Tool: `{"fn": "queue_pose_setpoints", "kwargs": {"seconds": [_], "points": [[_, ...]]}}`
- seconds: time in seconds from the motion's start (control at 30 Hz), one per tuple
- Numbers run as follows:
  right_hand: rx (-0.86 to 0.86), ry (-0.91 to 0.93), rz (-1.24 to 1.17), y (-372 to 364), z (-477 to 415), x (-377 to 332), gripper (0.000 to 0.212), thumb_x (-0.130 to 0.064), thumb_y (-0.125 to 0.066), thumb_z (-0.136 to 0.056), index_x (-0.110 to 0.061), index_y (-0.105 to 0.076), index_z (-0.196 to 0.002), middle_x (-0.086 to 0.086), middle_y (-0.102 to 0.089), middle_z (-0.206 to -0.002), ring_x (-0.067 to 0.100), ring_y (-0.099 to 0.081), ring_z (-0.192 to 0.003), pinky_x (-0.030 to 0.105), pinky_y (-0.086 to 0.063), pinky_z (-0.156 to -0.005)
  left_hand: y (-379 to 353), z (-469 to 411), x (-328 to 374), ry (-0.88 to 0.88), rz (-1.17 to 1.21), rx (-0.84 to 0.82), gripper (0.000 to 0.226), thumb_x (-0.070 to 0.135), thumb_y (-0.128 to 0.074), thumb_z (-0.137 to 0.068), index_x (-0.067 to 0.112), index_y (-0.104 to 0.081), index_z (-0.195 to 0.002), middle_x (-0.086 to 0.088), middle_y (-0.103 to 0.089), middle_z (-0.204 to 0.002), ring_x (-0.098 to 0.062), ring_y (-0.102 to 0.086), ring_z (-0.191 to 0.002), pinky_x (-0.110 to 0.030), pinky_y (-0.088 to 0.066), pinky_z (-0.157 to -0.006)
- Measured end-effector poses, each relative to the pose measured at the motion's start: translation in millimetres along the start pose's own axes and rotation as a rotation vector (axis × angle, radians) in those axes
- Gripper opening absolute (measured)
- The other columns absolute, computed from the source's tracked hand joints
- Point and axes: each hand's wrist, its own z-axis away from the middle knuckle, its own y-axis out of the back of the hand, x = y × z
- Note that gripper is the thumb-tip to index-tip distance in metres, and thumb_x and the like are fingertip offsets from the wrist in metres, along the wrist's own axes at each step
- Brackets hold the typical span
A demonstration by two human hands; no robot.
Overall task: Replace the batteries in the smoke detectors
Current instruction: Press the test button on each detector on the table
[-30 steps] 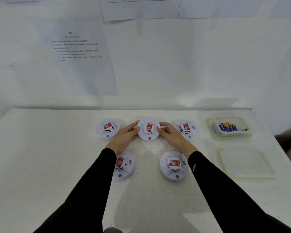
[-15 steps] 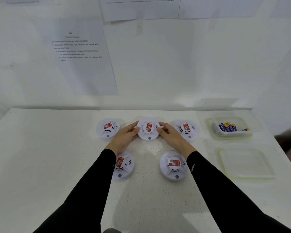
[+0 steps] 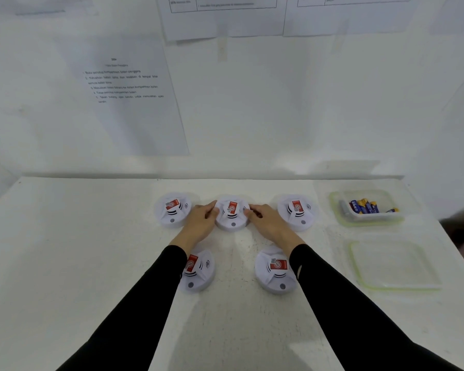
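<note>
Several round white smoke detectors with red labels lie on the white table (image 3: pixel 65 263). The middle detector of the back row (image 3: pixel 232 214) rests on the table, gripped from both sides: my left hand (image 3: pixel 200 223) holds its left edge and my right hand (image 3: pixel 268 223) its right edge. Other detectors sit at back left (image 3: pixel 172 210), back right (image 3: pixel 296 211), front left (image 3: pixel 198 270) and front right (image 3: pixel 275 269); my sleeves partly cover the front two. A clear container (image 3: pixel 335 207) at the back right holds several blue and yellow batteries (image 3: pixel 364 206).
A clear lid with a greenish rim (image 3: pixel 394 263) lies flat at the right, in front of the battery container. Printed sheets hang on the wall behind the table (image 3: pixel 123 95). The table's right edge runs close to the lid.
Both hands stay on the sides of the middle back detector; the fingers have shifted only slightly. Nothing else has moved.
</note>
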Motion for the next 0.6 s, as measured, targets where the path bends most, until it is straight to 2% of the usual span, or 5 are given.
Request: {"fn": "queue_pose_setpoints", "kwargs": {"seconds": [0.07,0.17,0.3,0.4,0.6], "points": [[-0.021,-0.018,-0.009,1.2,0.0,-1.8,0.034,-0.031,-0.046,-0.101,-0.012,-0.063,-0.123,0.007,-0.067,-0.116,0.024,-0.060,-0.106,0.018,-0.042,-0.072,1.2,2.7,5.1,-0.011,0.018,0.007,0.045,0.032,-0.043,-0.105,0.017,-0.046,-0.147,-0.008,-0.051,-0.146,-0.022,-0.046,-0.135,-0.030,-0.034,-0.111],[-0.037,-0.079,-0.042,8.4,3.2,-7.4,0.042,-0.032,-0.045,-0.101,-0.013,-0.050,-0.138,0.001,-0.054,-0.135,0.019,-0.049,-0.126,0.026,-0.038,-0.100,2.2,6.9,14.0,-0.019,0.046,0.077,0.040,0.026,-0.046,-0.105,0.013,-0.052,-0.142,-0.007,-0.053,-0.144,-0.016,-0.054,-0.121,-0.020,-0.036,-0.094],[0.094,-0.021,-0.207,42.3,19.6,-9.1,0.031,-0.017,-0.045,-0.101,-0.011,-0.058,-0.129,0.002,-0.064,-0.111,0.012,-0.060,-0.095,0.021,-0.048,-0.091,-2.7,13.0,47.7,-0.135,0.152,0.279,0.029,0.020,-0.046,-0.102,0.022,-0.063,-0.126,-0.001,-0.056,-0.125,0.000,-0.056,-0.086,-0.014,-0.043,-0.081],[0.355,0.003,-0.304,74.5,38.3,5.1,0.029,-0.005,-0.041,-0.099,-0.014,-0.065,-0.113,0.002,-0.066,-0.099,0.010,-0.060,-0.082,0.012,-0.048,-0.069,-23.8,21.1,81.0,-0.230,0.262,0.145,0.024,0.019,-0.048,-0.102,0.027,-0.065,-0.117,0.004,-0.061,-0.118,-0.006,-0.060,-0.091,-0.013,-0.049,-0.081],[0.488,-0.154,-0.118,92.2,58.0,51.8,0.039,-0.002,-0.041,-0.096,-0.012,-0.055,-0.131,0.007,-0.053,-0.131,0.014,-0.053,-0.108,0.022,-0.039,-0.088,-85.2,16.0,108.3,-0.178,0.113,-0.130,0.043,0.021,-0.046,-0.103,0.019,-0.041,-0.145,-0.001,-0.046,-0.142,-0.013,-0.053,-0.109,-0.024,-0.042,-0.088]]}}
